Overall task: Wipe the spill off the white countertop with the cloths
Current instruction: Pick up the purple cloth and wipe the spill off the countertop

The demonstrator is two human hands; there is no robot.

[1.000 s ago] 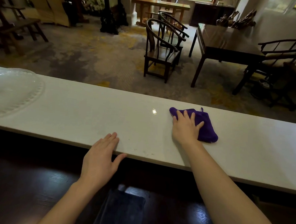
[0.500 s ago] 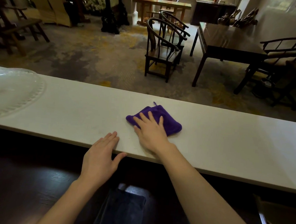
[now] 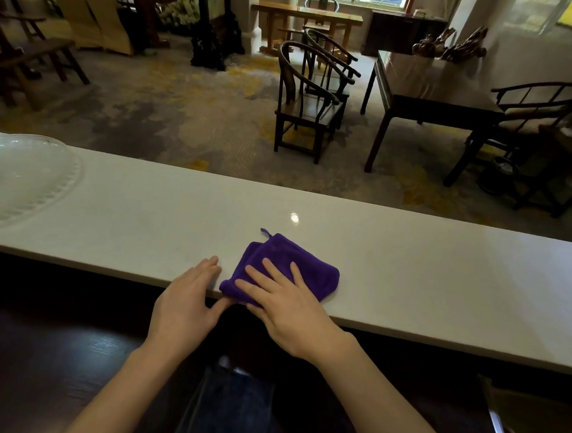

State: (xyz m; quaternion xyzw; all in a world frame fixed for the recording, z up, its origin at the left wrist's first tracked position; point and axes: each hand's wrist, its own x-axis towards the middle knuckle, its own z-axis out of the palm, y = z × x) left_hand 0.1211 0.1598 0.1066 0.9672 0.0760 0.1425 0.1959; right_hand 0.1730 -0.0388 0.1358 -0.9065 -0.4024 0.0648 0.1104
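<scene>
Long white stone table (image 3: 408, 274): folded purple microfibre cloth (image 3: 295, 263) at near edge, right hand (image 3: 289, 303) flat on it, fingers spread. Left hand (image 3: 185, 304) at its 9 o'clock, fingers together. Clear glass platter (image 3: 19, 180) far left; dark wooden chairs (image 3: 305, 93) at 12 o'clock.

Plush cloth (image 3: 285, 266), glossy countertop (image 3: 409, 257)

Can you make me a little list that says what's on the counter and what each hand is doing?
counter: long white countertop
cloth: folded purple cloth at the near edge
right hand: right hand flat, fingers spread, pressing on the cloth
left hand: left hand flat on the near edge, just left of the cloth, holding nothing
other thing: clear glass platter at the far left end
spill: none I can see
</scene>
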